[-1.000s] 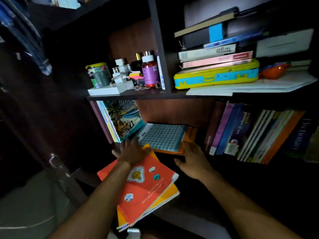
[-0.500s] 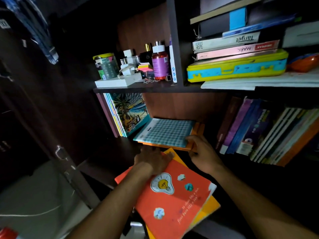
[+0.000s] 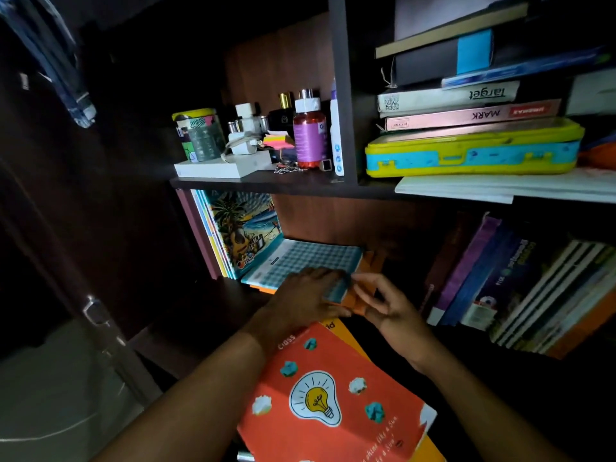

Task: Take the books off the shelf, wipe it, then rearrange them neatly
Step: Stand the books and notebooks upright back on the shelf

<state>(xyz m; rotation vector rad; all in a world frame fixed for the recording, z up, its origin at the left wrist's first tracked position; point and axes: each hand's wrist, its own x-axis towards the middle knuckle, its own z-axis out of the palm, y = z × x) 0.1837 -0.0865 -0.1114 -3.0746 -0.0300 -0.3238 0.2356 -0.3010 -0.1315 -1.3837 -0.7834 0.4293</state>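
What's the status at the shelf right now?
Left hand flat on checked book. Right hand pinching orange book beneath. Red book nearer.

The shelf (image 3: pixel 253 185) is dark wood with a matt grain, its back panel (image 3: pixel 350 221) a warmer brown wood. An orange book (image 3: pixel 333 405) has a smooth, slightly glossy paper cover printed with a light bulb. The checked blue book (image 3: pixel 310 258) lying flat looks like matt paper. A yellow and blue case (image 3: pixel 473 155) is shiny moulded plastic. The pink bottle (image 3: pixel 310 135) is translucent plastic with a white ribbed cap. A metal hinge (image 3: pixel 95 310) glints on the door.
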